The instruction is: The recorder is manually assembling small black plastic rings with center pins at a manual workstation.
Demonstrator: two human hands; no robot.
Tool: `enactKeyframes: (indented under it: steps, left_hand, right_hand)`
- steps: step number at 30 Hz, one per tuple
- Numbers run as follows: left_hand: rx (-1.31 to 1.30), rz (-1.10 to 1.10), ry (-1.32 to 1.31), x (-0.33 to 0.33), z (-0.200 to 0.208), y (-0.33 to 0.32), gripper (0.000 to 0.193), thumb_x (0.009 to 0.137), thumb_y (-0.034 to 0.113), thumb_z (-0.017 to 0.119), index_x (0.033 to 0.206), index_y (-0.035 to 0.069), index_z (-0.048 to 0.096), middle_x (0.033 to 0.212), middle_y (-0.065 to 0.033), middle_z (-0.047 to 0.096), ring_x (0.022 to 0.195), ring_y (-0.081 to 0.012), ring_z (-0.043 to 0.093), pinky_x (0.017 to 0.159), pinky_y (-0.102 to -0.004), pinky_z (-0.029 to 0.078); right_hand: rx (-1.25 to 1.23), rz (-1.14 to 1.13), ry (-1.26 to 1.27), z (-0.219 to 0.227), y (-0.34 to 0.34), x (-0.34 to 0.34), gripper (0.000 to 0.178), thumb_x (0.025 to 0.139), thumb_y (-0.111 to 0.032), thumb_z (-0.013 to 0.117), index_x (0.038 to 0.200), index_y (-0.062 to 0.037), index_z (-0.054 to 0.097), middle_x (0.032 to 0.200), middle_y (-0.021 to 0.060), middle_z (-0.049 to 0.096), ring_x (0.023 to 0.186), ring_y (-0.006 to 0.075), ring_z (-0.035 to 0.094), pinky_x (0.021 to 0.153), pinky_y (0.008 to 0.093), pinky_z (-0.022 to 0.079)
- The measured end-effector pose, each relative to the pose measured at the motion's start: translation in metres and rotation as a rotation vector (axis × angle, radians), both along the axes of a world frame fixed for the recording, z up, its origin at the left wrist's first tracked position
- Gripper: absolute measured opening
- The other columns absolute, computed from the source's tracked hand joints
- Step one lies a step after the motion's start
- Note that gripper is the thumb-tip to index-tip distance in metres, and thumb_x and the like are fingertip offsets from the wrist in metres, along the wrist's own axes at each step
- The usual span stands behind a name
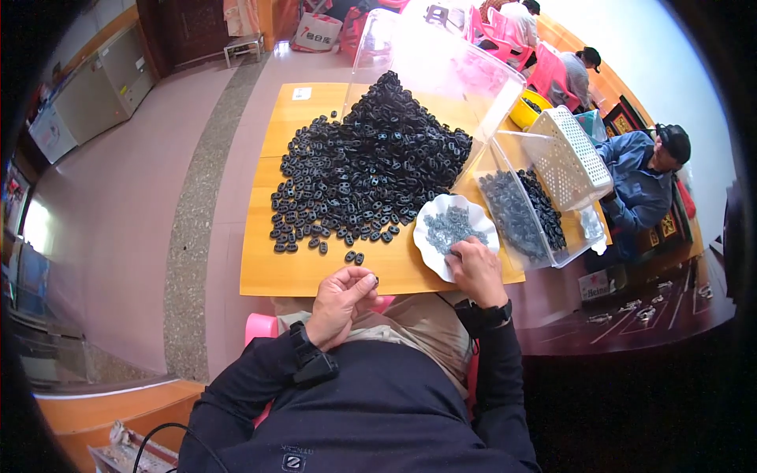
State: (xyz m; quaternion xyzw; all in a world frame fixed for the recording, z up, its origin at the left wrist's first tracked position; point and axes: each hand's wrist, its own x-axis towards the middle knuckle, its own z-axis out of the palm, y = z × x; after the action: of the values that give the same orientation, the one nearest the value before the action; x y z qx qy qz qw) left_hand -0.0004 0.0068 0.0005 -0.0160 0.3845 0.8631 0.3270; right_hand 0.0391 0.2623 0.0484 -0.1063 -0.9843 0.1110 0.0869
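Many clear bits (451,224) lie in the white dish (426,250) under my right grip (478,272), closure unclear; my left grip (339,303) pinches a black piece (376,281); frame right, a clear box (569,252) holds more.

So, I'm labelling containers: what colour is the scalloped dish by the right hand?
The scalloped dish is white, seen best in the head view.

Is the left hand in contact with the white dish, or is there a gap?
Apart. The head view shows it: bare table lies between the left hand and the dish.
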Motion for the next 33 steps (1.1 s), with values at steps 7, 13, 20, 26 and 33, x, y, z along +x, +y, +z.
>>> enactKeyframes:
  steps: [7, 13, 20, 26, 33]
  left_hand:
    - [-0.054, -0.056, -0.018, -0.001, 0.005, -0.003, 0.007, 0.091, 0.009, 0.061, 0.092, 0.003, 0.058, 0.082, -0.0042, 0.062, 0.074, -0.0132, 0.063, 0.069, -0.0264, 0.056]
    - [-0.051, -0.001, -0.041, 0.0, 0.007, -0.002, 0.014, 0.089, 0.006, 0.062, 0.101, 0.001, 0.06, 0.084, -0.0062, 0.063, 0.076, -0.0155, 0.064, 0.073, -0.0288, 0.056]
    - [-0.056, -0.072, -0.012, 0.0, 0.0, -0.004, 0.021, 0.088, 0.005, 0.064, 0.108, -0.001, 0.06, 0.091, -0.0079, 0.066, 0.082, -0.0143, 0.067, 0.076, -0.0269, 0.057]
    - [-0.066, -0.07, -0.033, 0.001, 0.006, -0.004, 0.02, 0.088, 0.001, 0.061, 0.108, -0.002, 0.06, 0.093, -0.0103, 0.065, 0.085, -0.0179, 0.066, 0.08, -0.0293, 0.056]
    - [-0.07, -0.097, 0.001, 0.001, 0.004, -0.004, 0.025, 0.091, 0.002, 0.057, 0.115, -0.003, 0.055, 0.097, -0.0112, 0.065, 0.088, -0.0178, 0.066, 0.08, -0.0283, 0.056]
  right_hand:
    - [-0.069, 0.009, 0.064, -0.013, 0.006, -0.006, 0.011, 0.083, -0.013, 0.059, 0.079, -0.0046, 0.064, 0.084, 0.0143, 0.062, 0.08, 0.0353, 0.061, 0.07, 0.0434, 0.047]
    - [-0.081, 0.052, 0.18, -0.014, 0.007, -0.01, 0.009, 0.084, -0.01, 0.058, 0.082, -0.0022, 0.062, 0.082, 0.0165, 0.062, 0.079, 0.0359, 0.061, 0.07, 0.0425, 0.047]
    - [-0.136, 0.079, 0.26, -0.014, 0.008, -0.011, 0.005, 0.082, -0.005, 0.061, 0.083, -0.0004, 0.061, 0.082, 0.0176, 0.063, 0.079, 0.0359, 0.062, 0.068, 0.0401, 0.048]
    - [-0.21, 0.162, 0.326, -0.014, 0.01, -0.012, 0.005, 0.083, -0.004, 0.059, 0.086, -0.0013, 0.062, 0.084, 0.0171, 0.062, 0.079, 0.0357, 0.061, 0.068, 0.0413, 0.048]
    - [-0.276, 0.162, 0.33, -0.012, 0.009, -0.01, 0.004, 0.082, -0.003, 0.061, 0.085, -0.0002, 0.061, 0.083, 0.0169, 0.062, 0.078, 0.0354, 0.061, 0.068, 0.0404, 0.048]
